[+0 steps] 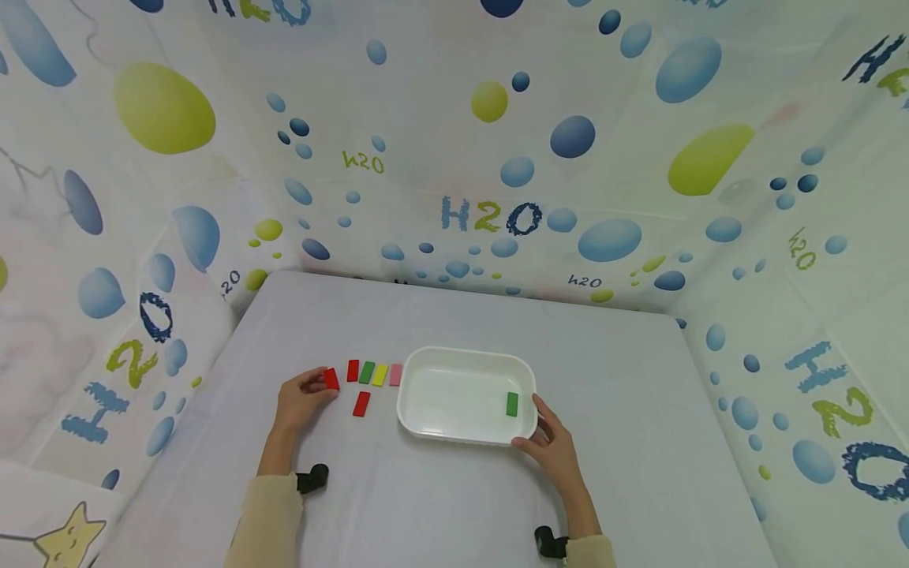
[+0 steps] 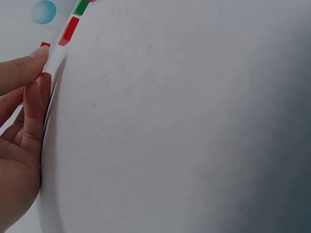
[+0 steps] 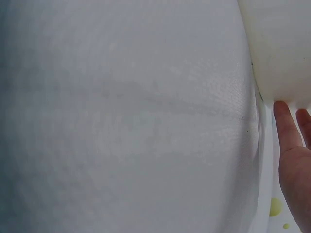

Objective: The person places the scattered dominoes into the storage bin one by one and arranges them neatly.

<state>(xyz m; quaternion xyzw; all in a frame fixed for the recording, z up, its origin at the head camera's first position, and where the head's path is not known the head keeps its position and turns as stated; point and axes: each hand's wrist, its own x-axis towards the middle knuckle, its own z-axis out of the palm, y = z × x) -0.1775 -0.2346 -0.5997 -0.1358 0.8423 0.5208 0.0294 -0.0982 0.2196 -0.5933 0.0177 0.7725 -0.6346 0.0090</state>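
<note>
Between its thumb and fingers, my left hand (image 1: 300,401) pinches a red domino-shaped block (image 1: 331,379) at the left end of a row. That row has a red block (image 1: 353,370), a green block (image 1: 366,372), a yellow block (image 1: 379,375) and a pink block (image 1: 394,374) beside the white tray (image 1: 461,436). Another red block (image 1: 361,404) lies in front of them. My right hand (image 1: 552,443) holds the tray's near right corner, thumb at the front rim, fingers at the right side. Inside the tray, near its right end, is a green block (image 1: 512,404).
A white cloth covers the table (image 1: 426,513). Patterned curtains (image 1: 454,142) rise behind it and at both sides. Black wrist mounts stick out from my left forearm (image 1: 312,479) and right forearm (image 1: 550,543).
</note>
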